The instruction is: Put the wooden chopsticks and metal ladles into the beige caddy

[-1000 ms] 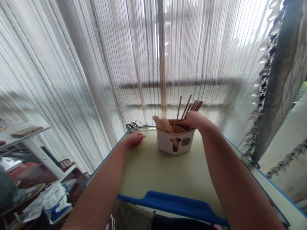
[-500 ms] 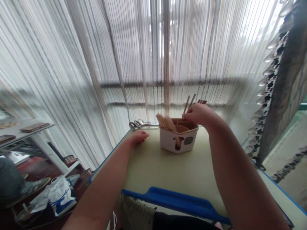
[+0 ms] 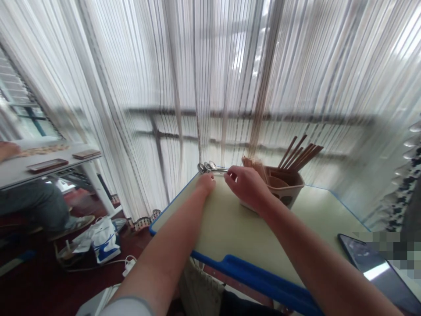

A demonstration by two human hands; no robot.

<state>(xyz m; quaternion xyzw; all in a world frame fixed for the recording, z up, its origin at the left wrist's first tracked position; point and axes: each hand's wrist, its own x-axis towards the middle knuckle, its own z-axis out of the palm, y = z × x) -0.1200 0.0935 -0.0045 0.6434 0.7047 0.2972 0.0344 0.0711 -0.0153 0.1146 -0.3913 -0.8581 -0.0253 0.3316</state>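
Observation:
Several metal spoons (image 3: pixel 208 167) lie at the far edge of the table, bowls to the left and handles pointing right; at least one bowl looks slotted. Just below the bowls is my left hand (image 3: pixel 206 184), its fingers curled; whether they grip a spoon is hidden. My right hand (image 3: pixel 246 183) hovers by the handle ends, fingers bent and a gap showing between them. Behind my right hand stands a white and brown utensil holder (image 3: pixel 287 193), partly covered by it. Brown chopsticks (image 3: pixel 301 153) lean out of its right side, and pale wrapped sticks (image 3: pixel 255 164) fill its left.
The pale table (image 3: pixel 230 228) has a blue rim (image 3: pixel 256 276). A dark tablet or phone (image 3: pixel 368 259) lies at its right. Sheer curtains (image 3: pixel 184 66) hang close behind. At left are another table (image 3: pixel 75 162), a person's leg (image 3: pixel 39 204) and a white bag (image 3: pixel 103 241) on the floor.
My right hand has left the chopsticks in the holder and moved left to the spoon handles. My left hand has come up to the spoon bowls. The view has turned left.

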